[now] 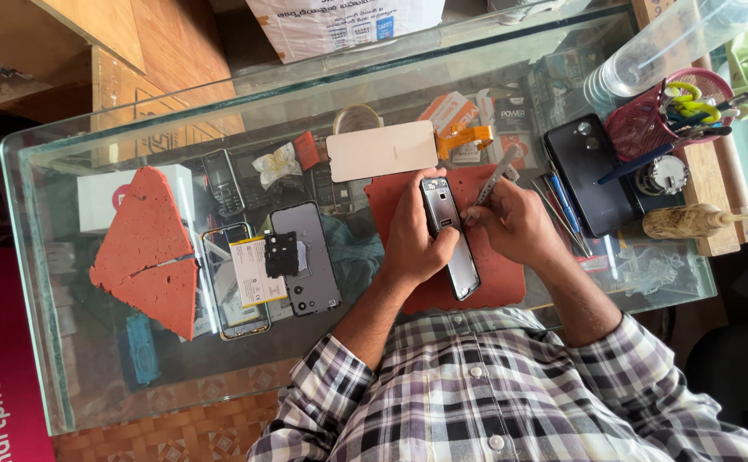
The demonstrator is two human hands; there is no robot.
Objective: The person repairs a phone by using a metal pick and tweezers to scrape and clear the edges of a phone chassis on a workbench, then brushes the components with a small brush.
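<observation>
Holding the phone [448, 235] over the red mat [498, 274], I see my left hand [415, 239] with fingers clenched around its left edge, thumb across the lower back. My right hand [515, 224] has its fingers pinched on a slim grey tool [497, 175], tip touching the phone's upper part. Beside the mat on the glass worktop [92, 359] lie a grey back cover [307, 257], a black phone [586, 175] and a red pen basket [648, 120].
</observation>
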